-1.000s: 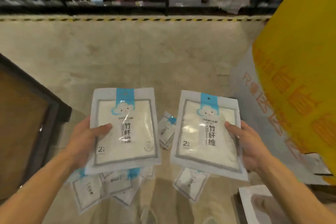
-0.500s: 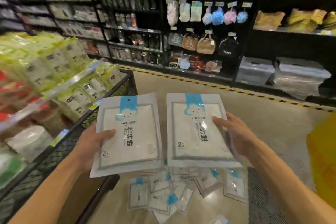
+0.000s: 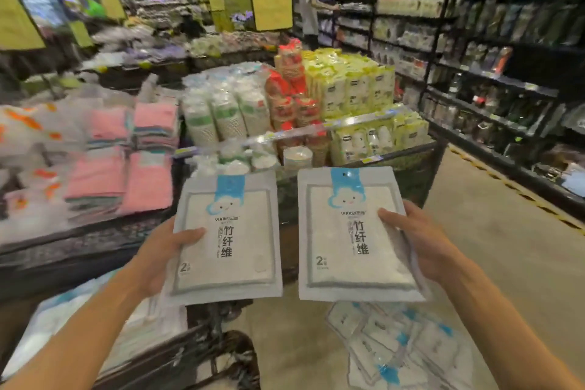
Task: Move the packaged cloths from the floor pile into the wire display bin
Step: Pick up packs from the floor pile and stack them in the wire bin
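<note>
While both forearms extend forward, each hand holds one packaged cloth upright and face-on to the camera. The left hand [image 3: 158,250] grips the left pack [image 3: 228,237] at its left edge, thumb laid across the front. The right hand [image 3: 421,241] grips the right pack [image 3: 351,234] at its right edge, thumb likewise on the front. The two packs sit side by side with a narrow gap between them, not touching.

Each pack is a flat, pale grey-white pouch with a clear window showing a folded white cloth. A light blue header strip with a hang hole runs down from the top into a cloud figure with a face. Black vertical characters sit at centre, and a "2" is printed at the lower left.

On the floor at near right lies the floor pile [image 3: 399,345] of identical packs, overlapping loosely. A dark wire display bin [image 3: 411,168] stands just beyond the held packs, stacked with yellow-green and red packages.
</note>
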Demonstrator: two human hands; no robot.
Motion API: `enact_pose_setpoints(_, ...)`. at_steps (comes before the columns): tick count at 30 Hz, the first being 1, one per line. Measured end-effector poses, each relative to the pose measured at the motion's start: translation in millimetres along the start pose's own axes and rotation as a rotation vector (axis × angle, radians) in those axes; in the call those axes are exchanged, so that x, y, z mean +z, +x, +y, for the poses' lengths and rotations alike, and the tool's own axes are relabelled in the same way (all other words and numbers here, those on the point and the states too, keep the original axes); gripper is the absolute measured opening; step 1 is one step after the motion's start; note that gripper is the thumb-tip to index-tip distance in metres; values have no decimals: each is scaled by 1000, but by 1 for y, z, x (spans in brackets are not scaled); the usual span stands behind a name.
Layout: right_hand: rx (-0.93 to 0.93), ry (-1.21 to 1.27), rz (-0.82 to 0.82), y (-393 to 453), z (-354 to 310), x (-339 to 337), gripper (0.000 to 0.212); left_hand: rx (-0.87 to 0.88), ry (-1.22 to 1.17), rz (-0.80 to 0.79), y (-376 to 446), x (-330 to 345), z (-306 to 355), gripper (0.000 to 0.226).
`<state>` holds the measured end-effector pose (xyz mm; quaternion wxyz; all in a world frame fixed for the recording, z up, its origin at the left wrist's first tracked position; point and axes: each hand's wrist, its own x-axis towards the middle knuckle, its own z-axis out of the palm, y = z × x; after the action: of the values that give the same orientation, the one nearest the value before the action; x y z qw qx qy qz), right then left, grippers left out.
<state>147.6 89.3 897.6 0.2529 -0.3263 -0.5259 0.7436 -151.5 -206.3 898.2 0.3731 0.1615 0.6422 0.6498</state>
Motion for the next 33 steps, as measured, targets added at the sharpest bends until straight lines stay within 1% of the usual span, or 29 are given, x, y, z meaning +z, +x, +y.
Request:
enact_pose_setpoints(1,14,-10,-33,2,4,19,56,1,-9,52,-14,-23,-2,62)
enact_pose_setpoints(2,34,-26,-58,5,8,38,44,-2,-23,100,-29,-44,-3,59)
enact_pose_setpoints(5,66,-78,-153,9,22,97,30,25,-88,203,-71,-106,-5,50)
enact_pose_setpoints(6,75,-101,-177,11,26,118,27,38,-103,240,-83,-125,-6,51)
enact_pose_setpoints(7,84,-123,-204,12,30,139,26,42,-113,282,-95,-145,-7,53)
enact_pose_setpoints(10,97,-160,-286,12,44,206,27,46,-140,355,-126,-203,-13,44)
enact_pose_setpoints(12,99,-180,-323,10,55,250,24,50,-145,393,-145,-241,-18,47)
enact_pose_setpoints(13,106,-177,-341,8,62,273,22,59,-159,406,-154,-260,-20,55)
enact_pose_setpoints(15,121,-163,-374,4,74,305,21,55,-148,435,-167,-287,-23,79)
enact_pose_setpoints(16,138,-169,-383,4,83,325,23,59,-138,462,-173,-305,-24,82)
enact_pose_setpoints(19,176,-184,-409,6,111,376,27,26,-142,569,-185,-354,-33,57)
enact_pose_setpoints(22,215,-202,-420,12,134,416,25,-24,-157,630,-187,-390,-44,52)
enact_pose_setpoints(24,245,-204,-421,19,146,436,22,-46,-155,648,-183,-406,-50,44)
enact_pose_setpoints(27,293,-215,-429,40,163,459,29,-88,-153,684,-168,-426,-61,34)
enact_pose_setpoints(29,317,-219,-427,59,173,472,29,-99,-171,715,-155,-440,-65,32)
enact_pose_setpoints(33,352,-243,-427,101,194,501,30,-136,-190,730,-131,-467,-69,39)
